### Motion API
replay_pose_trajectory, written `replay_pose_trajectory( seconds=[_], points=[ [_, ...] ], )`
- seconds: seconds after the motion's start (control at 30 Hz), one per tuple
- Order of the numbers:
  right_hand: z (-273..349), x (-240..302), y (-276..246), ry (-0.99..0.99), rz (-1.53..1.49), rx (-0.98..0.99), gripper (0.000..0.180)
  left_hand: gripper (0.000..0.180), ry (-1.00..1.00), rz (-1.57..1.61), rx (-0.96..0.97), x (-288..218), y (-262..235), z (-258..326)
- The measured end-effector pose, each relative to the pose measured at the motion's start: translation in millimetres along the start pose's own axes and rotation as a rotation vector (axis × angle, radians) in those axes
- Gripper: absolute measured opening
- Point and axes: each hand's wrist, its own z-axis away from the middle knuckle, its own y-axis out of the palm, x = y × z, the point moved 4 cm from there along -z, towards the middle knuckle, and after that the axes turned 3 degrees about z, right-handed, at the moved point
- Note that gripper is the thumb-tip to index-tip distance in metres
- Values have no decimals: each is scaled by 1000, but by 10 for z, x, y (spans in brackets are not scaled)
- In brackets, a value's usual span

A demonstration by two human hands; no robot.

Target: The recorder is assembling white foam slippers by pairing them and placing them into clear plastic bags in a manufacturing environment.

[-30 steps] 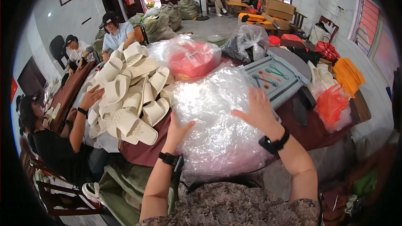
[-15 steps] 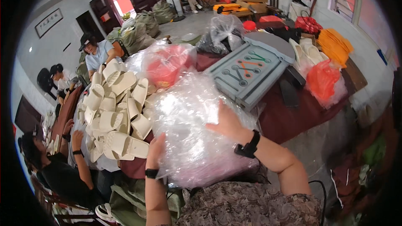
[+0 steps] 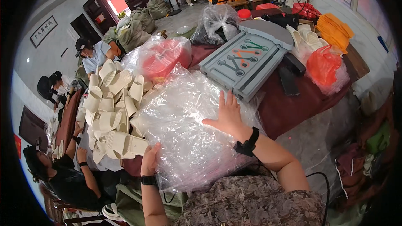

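Note:
A stack of clear plastic bags (image 3: 180, 129) lies in front of me, wrinkled and shiny, with a pinkish tint along its near edge. My right hand (image 3: 228, 115) rests on its upper right part with fingers spread, holding nothing. At the stack's left edge, my left hand (image 3: 150, 159) has its fingers curled in against the plastic, partly hidden. Both wrists wear black bands. Left of the bags is a heap of cream slippers (image 3: 111, 119). Beyond my right hand sits a grey plastic case (image 3: 247, 60) with green, orange and grey shapes on its lid.
A red bag wrapped in clear plastic (image 3: 163, 56) and a tied clear bag of dark items (image 3: 215, 23) stand farther back. To the right are a red-orange plastic bag (image 3: 324, 65) and orange cloth (image 3: 335, 33). A co-worker in black (image 3: 73, 175) sits at my left.
The plastic stack's glare has shifted and its left side spreads nearer the slippers. My left hand has moved slightly down and curled at the edge; my right hand's fingers have spread.

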Motion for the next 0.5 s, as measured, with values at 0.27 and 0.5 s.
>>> replay_pose_trajectory(
  seconds=[0.27, 0.5],
  points=[
    [-38, 130, 35, -76, -276, 119, 116, 42, -4, -31, -16, 153, -186, -42],
    [916, 1178, -441, -694, -545, 53, 103, 38, 114, -21, -37, 323, -437, 302]
  ],
)
